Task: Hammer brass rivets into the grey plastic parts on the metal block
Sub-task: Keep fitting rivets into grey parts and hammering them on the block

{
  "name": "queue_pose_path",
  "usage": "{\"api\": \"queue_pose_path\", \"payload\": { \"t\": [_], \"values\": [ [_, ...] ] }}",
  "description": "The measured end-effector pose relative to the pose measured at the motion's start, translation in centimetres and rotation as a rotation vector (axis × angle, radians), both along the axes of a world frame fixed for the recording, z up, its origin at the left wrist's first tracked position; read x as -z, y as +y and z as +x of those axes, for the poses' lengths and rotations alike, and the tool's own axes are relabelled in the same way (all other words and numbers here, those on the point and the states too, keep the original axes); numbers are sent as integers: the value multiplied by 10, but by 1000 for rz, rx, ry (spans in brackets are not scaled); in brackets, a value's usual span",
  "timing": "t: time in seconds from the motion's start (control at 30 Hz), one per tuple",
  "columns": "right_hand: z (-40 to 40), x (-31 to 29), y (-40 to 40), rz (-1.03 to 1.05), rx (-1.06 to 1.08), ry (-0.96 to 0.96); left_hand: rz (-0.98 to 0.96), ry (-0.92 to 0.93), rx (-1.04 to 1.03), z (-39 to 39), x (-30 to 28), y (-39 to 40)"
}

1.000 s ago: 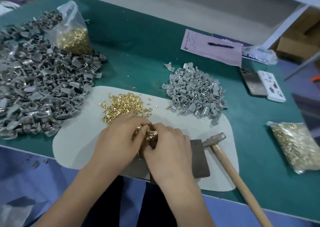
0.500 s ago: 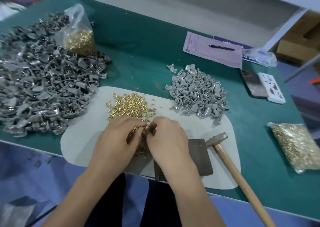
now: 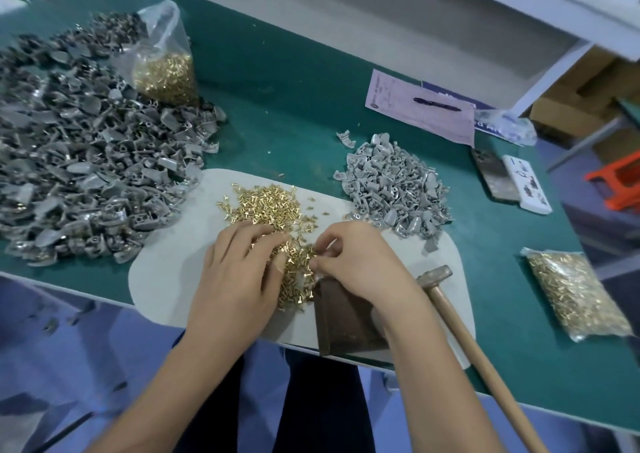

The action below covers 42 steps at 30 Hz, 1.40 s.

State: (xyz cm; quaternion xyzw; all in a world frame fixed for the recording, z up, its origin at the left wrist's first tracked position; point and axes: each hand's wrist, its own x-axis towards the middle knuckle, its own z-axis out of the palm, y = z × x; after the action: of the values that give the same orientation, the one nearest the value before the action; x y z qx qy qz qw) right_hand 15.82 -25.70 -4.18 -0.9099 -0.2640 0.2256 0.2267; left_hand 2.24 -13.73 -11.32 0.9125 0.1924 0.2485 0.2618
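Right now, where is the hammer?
In the head view the hammer lies on the right side of the table, its metal head resting on the pale mat beside the metal block, just right of the right hand.

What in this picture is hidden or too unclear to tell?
All in the head view:
- Right hand: its curled fingers hide whatever it pinches.
- Metal block: the right wrist covers part of its top.
- Hammer: the handle's end runs off the bottom edge.
- Pink sheet: its print is too small to read.
- Large grey pile: cut by the left edge, and motion-blurred.
- Left hand: covers some loose rivets.
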Motion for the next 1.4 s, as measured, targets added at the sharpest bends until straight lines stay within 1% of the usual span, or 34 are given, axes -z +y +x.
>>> {"api": "queue_pose_path", "payload": {
  "t": [0.13, 0.17, 0.23, 0.27, 0.33, 0.37, 0.43, 0.57, 0.67, 0.73, 0.8, 0.87, 0.93, 1.07, 1.1, 1.17, 1.2, 1.27, 1.33, 1.4],
  "values": [
    [-2, 0, 9, 18, -99, 18, 10, -4, -2, 0, 2, 0],
    [-2, 0, 8, 41, -97, 33, 12, -6, -3, 0, 3, 1],
    [1, -1, 4, 145, -7, 35, 19, -5, -2, 0, 3, 1],
    [4, 0, 1, 172, 56, -20, 21, -2, -2, -1, 3, 1],
    [11, 0, -3, 120, 130, -159, 10, 0, -14, 0, 1, 0],
    [13, 1, -3, 75, 138, -190, -7, 0, -29, 0, 0, 0],
    [16, 3, 0, 11, 133, -195, -41, 43, -69, 4, -6, 5],
    [21, 5, 12, -63, 109, -220, -73, 228, -128, 22, -14, 30],
    [25, 5, 22, -132, 108, -233, -71, 327, -112, 41, -17, 46],
    [28, 6, 26, -157, 117, -238, -69, 352, -70, 52, -17, 52],
    [30, 7, 28, -157, 121, -257, -79, 345, -14, 58, -17, 55],
    [28, 9, 30, -109, 75, -265, -52, 329, 42, 59, -15, 56],
    [22, 9, 32, -28, -14, -239, -22, 312, 83, 55, -14, 56],
    [6, 11, 37, 16, -186, -236, -31, 275, 174, 46, -17, 55],
    [6, 12, 36, 33, -204, -230, -35, 260, 199, 42, -18, 55],
    [9, 12, 33, 98, -169, -199, -42, 207, 228, 34, -18, 53],
    [13, 11, 33, 136, -134, -201, -50, 174, 224, 31, -17, 52],
    [21, 12, 38, 184, -108, -271, -64, 118, 176, 30, -15, 50],
    [27, 15, 49, 203, -169, -335, -56, 99, 94, 32, -13, 50],
    [32, 20, 62, 171, -268, -315, -62, 90, 24, 34, -11, 52]
  ]
}}
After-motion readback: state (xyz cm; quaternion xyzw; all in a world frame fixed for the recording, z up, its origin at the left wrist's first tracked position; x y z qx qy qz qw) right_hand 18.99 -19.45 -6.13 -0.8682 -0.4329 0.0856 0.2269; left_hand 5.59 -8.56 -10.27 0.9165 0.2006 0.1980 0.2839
